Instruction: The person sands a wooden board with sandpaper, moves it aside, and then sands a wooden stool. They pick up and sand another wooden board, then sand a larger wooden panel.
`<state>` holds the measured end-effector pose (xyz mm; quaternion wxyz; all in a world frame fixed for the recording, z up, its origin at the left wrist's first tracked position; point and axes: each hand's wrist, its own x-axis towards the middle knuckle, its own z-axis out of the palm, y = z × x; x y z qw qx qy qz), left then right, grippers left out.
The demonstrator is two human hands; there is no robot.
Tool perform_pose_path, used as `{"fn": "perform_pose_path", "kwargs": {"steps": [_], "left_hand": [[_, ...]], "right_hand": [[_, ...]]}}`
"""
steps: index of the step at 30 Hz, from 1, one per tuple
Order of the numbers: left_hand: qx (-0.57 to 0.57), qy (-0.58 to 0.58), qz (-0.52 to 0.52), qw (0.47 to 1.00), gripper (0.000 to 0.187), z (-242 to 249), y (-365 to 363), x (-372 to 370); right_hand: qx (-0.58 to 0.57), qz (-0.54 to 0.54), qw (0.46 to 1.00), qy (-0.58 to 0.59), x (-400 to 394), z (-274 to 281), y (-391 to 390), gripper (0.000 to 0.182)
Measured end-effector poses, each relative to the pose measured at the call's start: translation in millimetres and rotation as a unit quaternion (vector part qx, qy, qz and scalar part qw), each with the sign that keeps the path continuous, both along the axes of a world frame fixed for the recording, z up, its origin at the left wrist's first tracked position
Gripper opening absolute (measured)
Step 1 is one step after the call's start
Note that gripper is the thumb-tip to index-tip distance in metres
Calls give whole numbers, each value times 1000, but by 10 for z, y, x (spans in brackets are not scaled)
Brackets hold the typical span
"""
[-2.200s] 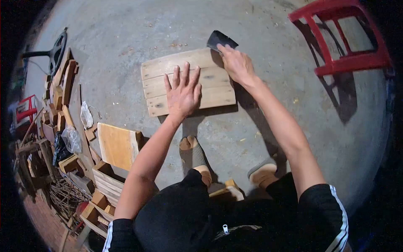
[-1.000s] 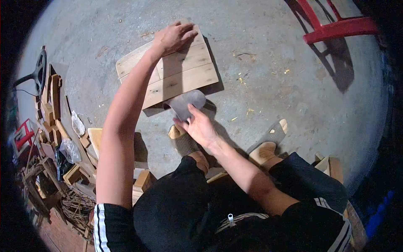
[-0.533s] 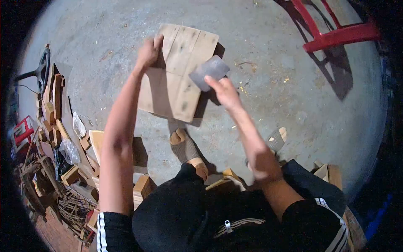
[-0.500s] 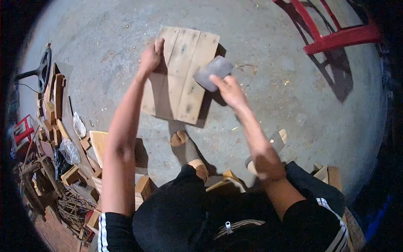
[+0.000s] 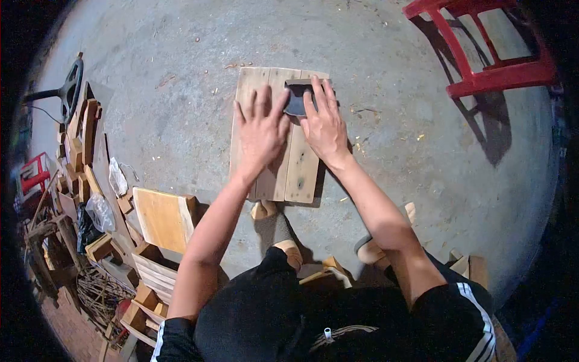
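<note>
Nearest: knees bent in dark clothing [image 5: 253,308], feet apart, with the left foot [image 5: 271,228] just short of the panel; a stance probably chosen for balance and for straight downward reach. At left, note a yellow-faced wooden board [image 5: 161,218] beside stacked wood, within reach of the left arm.

Ahead of the feet: a wooden panel [image 5: 303,175] of joined boards, flat on the concrete floor [image 5: 386,175], long edges pointing away from the body. Likely laid this way for firm support from below and equal access for both arms.

On the panel: left hand [image 5: 260,136] palm down, fingers spread and slightly blurred, apparently as a broad brace against sliding. Contact between left index finger and sheet: cannot tell.

At the far right corner area of the panel: a dark flexible sheet [image 5: 297,105], far edge curled up. Over its right part, right hand [image 5: 327,134] with fingers extended, index a little apart from the others, no pinch visible; probably flattened to distribute pressure.

Farther out: scrap wood [image 5: 91,139] and a steering wheel [image 5: 72,90] at left, a red stool [image 5: 494,78] at right, well apart from the panel.
</note>
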<state>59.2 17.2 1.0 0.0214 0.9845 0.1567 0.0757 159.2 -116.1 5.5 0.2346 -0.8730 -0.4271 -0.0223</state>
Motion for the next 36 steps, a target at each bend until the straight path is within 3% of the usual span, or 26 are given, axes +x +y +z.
{"fn": "perform_pose_path", "kwargs": {"steps": [4,7,10,12,17,22,24,26,27,28,30,32,34,35,36], "left_hand": [[-68,-15,18,997,68,4,-76,28],[-51,18,14,998,67,41,-67,32],[-57,36,17,998,64,50,-68,1],[-58,23,16,998,64,79,-90,26],[-47,22,16,999,63,77,-84,32],[-52,13,21,998,61,98,-109,50],[-54,18,22,998,61,99,-134,43],[-48,13,22,999,61,105,-125,35],[-45,11,21,999,61,91,-120,35],[-41,8,19,999,61,78,-106,15],[-50,21,26,998,61,45,-98,44],[-60,23,26,998,61,57,-116,33],[-47,12,20,999,61,67,-126,46],[-47,3,21,999,60,46,-127,50],[-42,5,16,999,60,57,-133,42]], "right_hand": [[23,-69,997,-13,30,60,60,44],[32,-29,997,-62,-28,-62,-6,45],[31,5,999,27,-84,-132,-75,39],[49,-16,998,-39,197,-198,10,36],[55,-112,990,63,704,-327,350,36],[20,-45,999,10,324,-75,46,32],[55,-36,997,-31,433,-123,73,31],[-8,-106,986,130,686,-4,251,32],[-83,-163,955,232,816,44,317,32],[-77,-164,956,230,778,-2,256,32],[74,-93,985,124,650,-64,95,32],[55,-115,986,105,549,-34,28,32],[61,-115,977,171,611,40,19,34],[-39,-154,956,247,748,122,92,36],[-34,-158,955,249,749,80,87,36]]}}
